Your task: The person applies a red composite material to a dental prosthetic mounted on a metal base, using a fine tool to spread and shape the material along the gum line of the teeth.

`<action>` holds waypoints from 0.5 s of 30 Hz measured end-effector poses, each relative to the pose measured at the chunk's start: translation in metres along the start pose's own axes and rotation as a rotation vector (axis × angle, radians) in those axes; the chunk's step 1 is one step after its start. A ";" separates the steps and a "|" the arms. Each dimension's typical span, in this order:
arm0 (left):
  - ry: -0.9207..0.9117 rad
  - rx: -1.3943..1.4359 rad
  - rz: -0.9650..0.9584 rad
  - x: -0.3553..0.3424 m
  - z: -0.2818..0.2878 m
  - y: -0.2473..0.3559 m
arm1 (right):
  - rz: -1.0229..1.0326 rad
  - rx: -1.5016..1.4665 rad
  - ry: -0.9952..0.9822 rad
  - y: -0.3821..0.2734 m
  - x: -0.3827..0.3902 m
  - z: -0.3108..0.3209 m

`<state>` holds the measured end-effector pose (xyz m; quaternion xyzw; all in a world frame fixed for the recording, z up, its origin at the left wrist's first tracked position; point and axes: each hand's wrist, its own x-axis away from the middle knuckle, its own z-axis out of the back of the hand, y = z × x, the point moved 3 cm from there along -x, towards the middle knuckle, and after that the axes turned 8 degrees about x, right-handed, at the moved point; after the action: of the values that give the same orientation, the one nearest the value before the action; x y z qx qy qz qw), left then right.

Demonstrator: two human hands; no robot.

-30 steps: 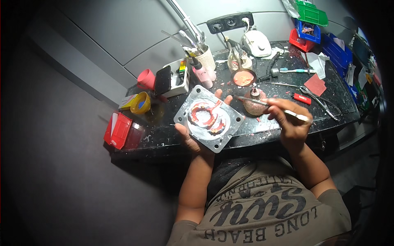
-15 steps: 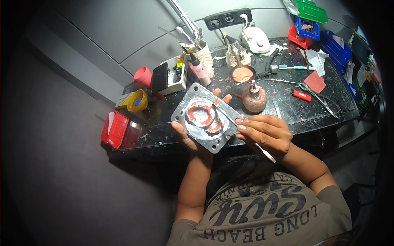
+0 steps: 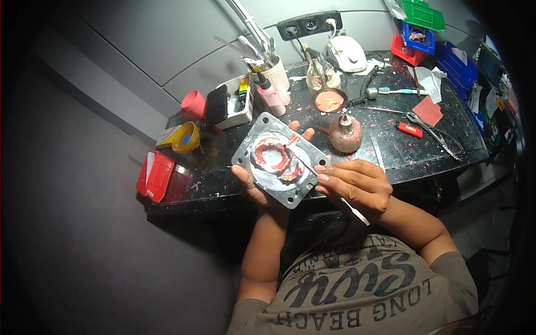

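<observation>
My left hand supports a square metal dental flask half from below, thumb on its left edge and fingertips past its far edge. White plaster fills the flask's middle, and two curved pink-red wax denture forms with small pale teeth sit in it. My right hand pinches a slim wax spatula near its middle. The spatula's pale handle end points toward me. Its other end reaches over the wax, beside a small reddish piece at the upper right; whether they touch is unclear.
Behind the flask stand a spirit burner, a pan of pink wax, a pink bottle and a tool cup. To the right lie a red lighter and pliers. A yellow bowl and red box stand left.
My right hand and the spatula have shifted slightly left, bringing the tip further over the wax. The flask in my left hand has barely moved.
</observation>
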<state>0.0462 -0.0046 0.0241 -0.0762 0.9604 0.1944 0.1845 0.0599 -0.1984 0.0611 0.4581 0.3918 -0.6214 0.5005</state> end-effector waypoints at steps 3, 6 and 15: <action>0.006 0.001 -0.007 0.000 0.003 0.000 | 0.006 -0.034 -0.004 -0.002 -0.004 -0.002; 0.007 0.001 -0.012 0.001 0.002 0.001 | -0.015 -0.024 -0.002 0.001 -0.003 0.000; 0.016 -0.026 -0.008 0.001 0.001 0.001 | -0.009 -0.033 0.003 -0.001 -0.006 0.000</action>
<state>0.0457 -0.0032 0.0230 -0.0842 0.9589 0.2056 0.1766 0.0589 -0.1967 0.0667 0.4490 0.4047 -0.6163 0.5047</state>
